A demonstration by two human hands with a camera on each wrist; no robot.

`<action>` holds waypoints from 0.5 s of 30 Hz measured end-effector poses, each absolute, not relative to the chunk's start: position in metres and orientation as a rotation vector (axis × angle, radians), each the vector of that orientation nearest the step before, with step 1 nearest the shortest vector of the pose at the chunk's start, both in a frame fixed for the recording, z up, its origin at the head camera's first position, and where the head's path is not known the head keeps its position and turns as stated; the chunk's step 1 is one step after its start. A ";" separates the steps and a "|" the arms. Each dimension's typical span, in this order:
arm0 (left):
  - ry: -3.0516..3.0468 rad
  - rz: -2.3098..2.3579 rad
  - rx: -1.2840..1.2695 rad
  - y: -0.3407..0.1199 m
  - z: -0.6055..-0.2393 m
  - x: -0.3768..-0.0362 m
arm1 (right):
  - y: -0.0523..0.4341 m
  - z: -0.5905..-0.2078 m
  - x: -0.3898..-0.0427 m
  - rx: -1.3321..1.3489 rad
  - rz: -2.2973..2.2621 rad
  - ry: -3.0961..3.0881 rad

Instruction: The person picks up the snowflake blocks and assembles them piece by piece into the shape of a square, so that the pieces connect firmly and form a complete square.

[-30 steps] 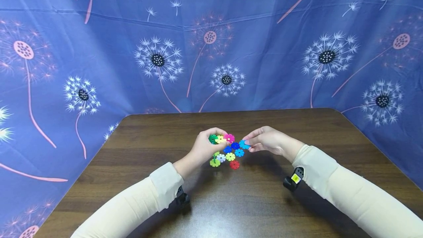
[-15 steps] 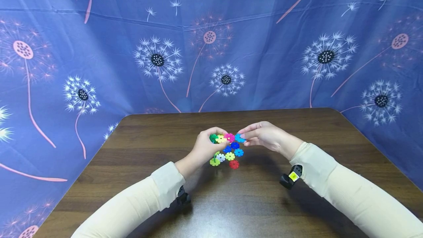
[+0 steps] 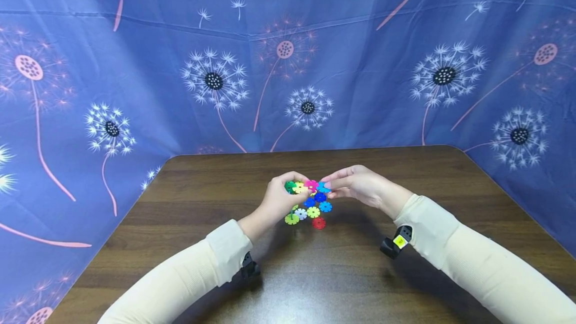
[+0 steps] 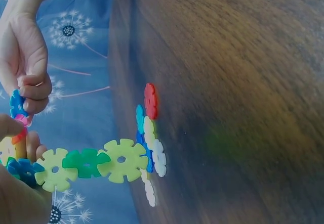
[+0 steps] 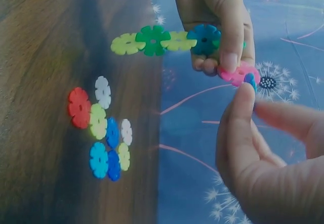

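Observation:
My left hand (image 3: 275, 198) grips a built piece of interlocking plastic flower discs at its top, thumb over the pink disc (image 5: 235, 73). From there a column of joined discs runs down to the table: a teal disc (image 5: 204, 39), a yellow-green one, a green disc (image 5: 153, 40) and a lowest yellow-green disc (image 4: 122, 160). Between thumb and fingertips, my right hand (image 3: 362, 187) pinches a light-blue disc (image 3: 323, 187), edge-on against the pink disc's rim. The right fingertips hide part of the blue disc; the left hand covers some of the upper joints.
Several loose discs lie on the brown wooden table (image 3: 189, 224) beside the column, among them a red disc (image 3: 319, 223), a white disc (image 3: 300, 214) and dark-blue discs (image 3: 320, 197). A blue dandelion-print cloth (image 3: 360, 64) hangs behind the table.
My right hand has moved left and slightly up, carrying the light-blue disc from beside the loose discs to the pink disc's edge. The left hand stays nearly still.

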State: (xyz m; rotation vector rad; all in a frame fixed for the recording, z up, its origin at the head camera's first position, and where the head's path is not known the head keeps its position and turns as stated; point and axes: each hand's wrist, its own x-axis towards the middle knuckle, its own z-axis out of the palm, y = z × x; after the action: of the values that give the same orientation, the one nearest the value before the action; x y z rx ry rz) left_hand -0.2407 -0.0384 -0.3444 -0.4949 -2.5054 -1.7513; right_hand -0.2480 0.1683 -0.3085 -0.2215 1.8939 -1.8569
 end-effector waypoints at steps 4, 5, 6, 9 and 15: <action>-2.515 -1.734 -0.481 -0.041 -0.345 -0.241 | 0.170 -0.311 -0.247 -0.305 -1.795 1.949; -2.519 -1.729 -0.481 -0.041 -0.346 -0.241 | 0.170 -0.311 -0.246 -0.321 -1.783 1.967; -2.521 -1.727 -0.484 -0.041 -0.346 -0.242 | 0.170 -0.311 -0.246 -0.341 -1.771 1.983; -2.517 -1.729 -0.488 -0.041 -0.346 -0.242 | 0.170 -0.312 -0.245 -0.359 -1.761 2.036; -2.523 -1.679 -0.510 -0.041 -0.344 -0.243 | 0.168 -0.313 -0.243 -0.371 -1.758 2.118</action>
State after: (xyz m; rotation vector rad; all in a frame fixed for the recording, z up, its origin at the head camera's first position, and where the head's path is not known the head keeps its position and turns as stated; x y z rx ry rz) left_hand -0.2429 -0.0407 -0.3439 -0.5104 -2.5232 -1.6790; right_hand -0.2432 0.1679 -0.3125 -0.3708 2.1180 -1.7584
